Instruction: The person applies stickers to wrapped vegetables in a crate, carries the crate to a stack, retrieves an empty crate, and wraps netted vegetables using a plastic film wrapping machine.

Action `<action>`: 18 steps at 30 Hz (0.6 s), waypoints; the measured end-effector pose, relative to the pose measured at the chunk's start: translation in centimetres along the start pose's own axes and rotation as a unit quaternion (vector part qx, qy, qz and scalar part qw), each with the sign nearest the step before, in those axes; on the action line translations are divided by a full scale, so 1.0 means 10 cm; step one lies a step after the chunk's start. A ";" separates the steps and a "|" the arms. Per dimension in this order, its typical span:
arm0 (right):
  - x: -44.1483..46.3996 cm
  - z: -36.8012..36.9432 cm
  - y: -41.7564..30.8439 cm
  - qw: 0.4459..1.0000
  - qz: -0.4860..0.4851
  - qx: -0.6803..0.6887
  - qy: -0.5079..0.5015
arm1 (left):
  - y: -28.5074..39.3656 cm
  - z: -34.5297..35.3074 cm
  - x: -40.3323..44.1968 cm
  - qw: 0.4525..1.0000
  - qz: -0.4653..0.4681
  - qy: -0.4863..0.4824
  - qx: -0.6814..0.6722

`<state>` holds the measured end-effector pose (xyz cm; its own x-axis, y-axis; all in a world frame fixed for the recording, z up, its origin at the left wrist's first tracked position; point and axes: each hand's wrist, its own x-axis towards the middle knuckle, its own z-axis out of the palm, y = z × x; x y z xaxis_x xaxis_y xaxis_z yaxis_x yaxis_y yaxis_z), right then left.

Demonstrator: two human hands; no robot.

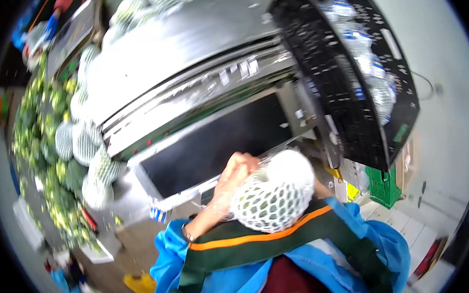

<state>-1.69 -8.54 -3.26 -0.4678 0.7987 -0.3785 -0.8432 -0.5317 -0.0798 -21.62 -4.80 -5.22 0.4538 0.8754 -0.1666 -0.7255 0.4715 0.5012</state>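
A head of broccoli [272, 205] in a white foam net is held up close to my chest, with a thick white bunch of the netting at its top right. My left hand [235, 177] is closed at its upper left side, fingers curled, and a bit of clear film glints around there. Only the wrist side of my right hand [322, 190] shows at the right edge of the broccoli. Its fingers are hidden behind the net. Just beyond my hands lies the dark flat plate [218, 142] of a metal wrapping machine.
Many loose broccoli heads [29, 120] cover the left table, with several net-wrapped ones [83, 144] beside the machine. A black crate [336, 72] of film-wrapped packs stands tilted at right. A green crate [382, 186] is below it. Another person [38, 40] works at the far left.
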 end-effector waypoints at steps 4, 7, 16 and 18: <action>-0.23 0.06 -0.29 0.859 -0.038 -0.508 0.049 | 0.12 0.33 0.29 0.934 0.006 0.100 0.342; -0.08 0.39 -0.47 0.967 -0.116 -0.209 0.093 | 0.33 0.94 0.65 0.770 0.305 -0.173 0.533; -0.51 0.35 -3.58 0.781 -0.440 -0.379 0.228 | 0.32 0.82 0.79 0.594 0.348 -0.154 0.709; -0.21 -0.33 -4.02 0.719 -0.416 -0.400 0.386 | 0.39 0.45 0.35 0.628 0.315 0.165 0.692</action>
<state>34.05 10.24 -2.28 0.6582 0.7036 -0.2680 -0.1791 -0.1995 -0.9634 -20.50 -0.39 -0.07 0.0053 0.9237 0.3830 0.5407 -0.3248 0.7760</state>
